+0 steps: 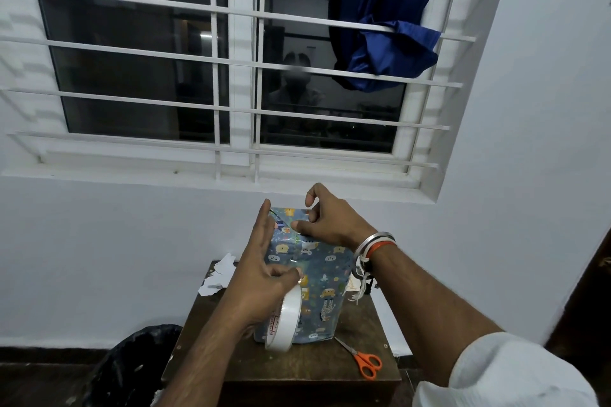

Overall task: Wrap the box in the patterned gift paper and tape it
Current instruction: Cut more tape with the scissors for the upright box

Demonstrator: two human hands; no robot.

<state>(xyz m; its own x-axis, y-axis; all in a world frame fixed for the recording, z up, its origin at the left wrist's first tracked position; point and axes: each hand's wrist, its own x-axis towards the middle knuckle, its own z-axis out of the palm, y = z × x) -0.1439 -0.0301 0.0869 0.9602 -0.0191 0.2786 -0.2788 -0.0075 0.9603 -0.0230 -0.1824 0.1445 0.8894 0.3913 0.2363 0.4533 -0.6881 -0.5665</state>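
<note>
Head view: box [319,263] in blue patterned gift paper [325,307] stands upright mid-table [297,365]. Right hand [330,221] pinches the paper fold at its far top. Left hand [261,261] lies against the left face, thumb pinching the tape roll [286,317], whose red core print is unreadable.

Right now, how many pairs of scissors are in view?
1: the scissors, orange-handled, lie on the table to the right of the wrapped box. Another could be hidden behind the box.
</note>
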